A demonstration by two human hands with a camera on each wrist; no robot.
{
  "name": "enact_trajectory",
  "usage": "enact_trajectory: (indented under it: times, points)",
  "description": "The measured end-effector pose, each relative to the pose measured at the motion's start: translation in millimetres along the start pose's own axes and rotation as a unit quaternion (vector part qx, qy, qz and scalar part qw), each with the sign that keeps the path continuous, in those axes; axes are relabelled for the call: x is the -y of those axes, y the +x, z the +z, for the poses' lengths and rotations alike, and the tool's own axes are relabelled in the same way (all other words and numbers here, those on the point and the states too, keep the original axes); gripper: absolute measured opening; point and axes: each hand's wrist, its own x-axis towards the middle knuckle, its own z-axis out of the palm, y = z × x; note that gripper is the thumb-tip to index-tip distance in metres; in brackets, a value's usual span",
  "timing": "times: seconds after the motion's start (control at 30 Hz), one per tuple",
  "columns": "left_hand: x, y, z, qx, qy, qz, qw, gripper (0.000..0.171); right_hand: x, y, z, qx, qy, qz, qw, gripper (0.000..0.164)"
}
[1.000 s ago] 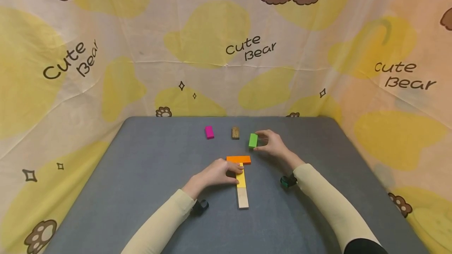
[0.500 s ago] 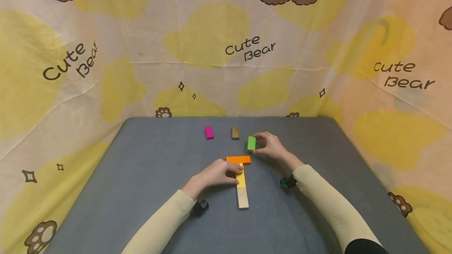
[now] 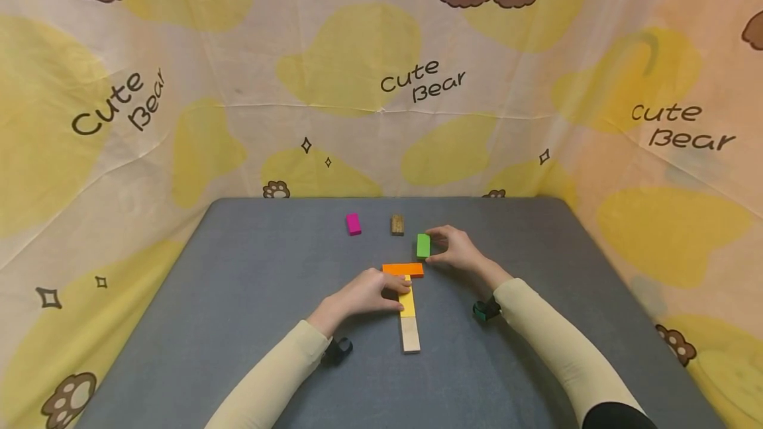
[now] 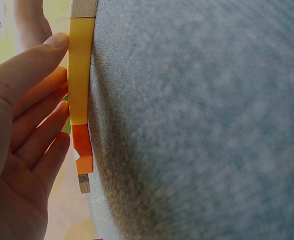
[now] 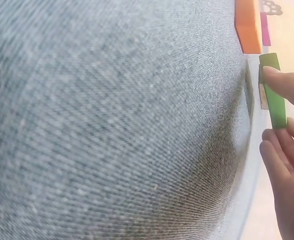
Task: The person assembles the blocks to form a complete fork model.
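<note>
In the head view, my right hand (image 3: 459, 247) pinches a green block (image 3: 423, 246) at its ends between thumb and fingers. In the right wrist view the green block (image 5: 275, 102) looks lifted off the cloth, just beyond the end of an orange block (image 5: 249, 25). My left hand (image 3: 368, 293) rests its thumb and fingertips on a yellow block (image 4: 80, 70) lying flat; the fingers look fairly straight. The yellow block runs between the crosswise orange block (image 3: 411, 270) and a pale wood block (image 3: 410, 335), end to end, making a T shape.
A magenta block (image 3: 354, 224) and a brown wood-grain block (image 3: 397, 224) lie near the back of the grey-covered table (image 3: 250, 270). A printed fabric curtain (image 3: 334, 138) stands behind and along both sides. Each wrist wears a dark strap.
My right hand has brought the green block slightly nearer and to the left, closer to the orange block. The left hand and the blocks on the table have stayed in place.
</note>
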Motion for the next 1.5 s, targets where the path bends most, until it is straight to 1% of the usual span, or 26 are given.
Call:
enact_trajectory:
  times: [0.33,0.53,0.77,1.1,1.5]
  points:
    - [0.4,-0.4,-0.1,-0.008,-0.006,0.011,0.9999,0.042,1.3,-0.9,0.9,0.009,-0.005,-0.004,1.000,0.065]
    - [-0.8,-0.1,-1.0,-0.004,-0.005,0.006,1.0000,0.043,-0.3,0.4,3.6,0.012,-0.013,-0.005,1.000,0.065]
    - [0.4,0.5,0.4,0.000,0.001,0.000,1.0000,0.044,-1.9,0.5,5.5,0.018,-0.007,-0.010,1.000,0.064]
    - [-1.3,0.1,0.1,0.005,0.006,-0.008,0.9999,0.044,0.4,2.1,6.4,0.026,-0.011,-0.008,1.000,0.064]
    - [-1.4,-0.4,-0.1,-0.001,0.001,-0.003,1.0000,0.044,1.5,1.0,5.6,0.036,-0.019,-0.010,0.999,0.063]
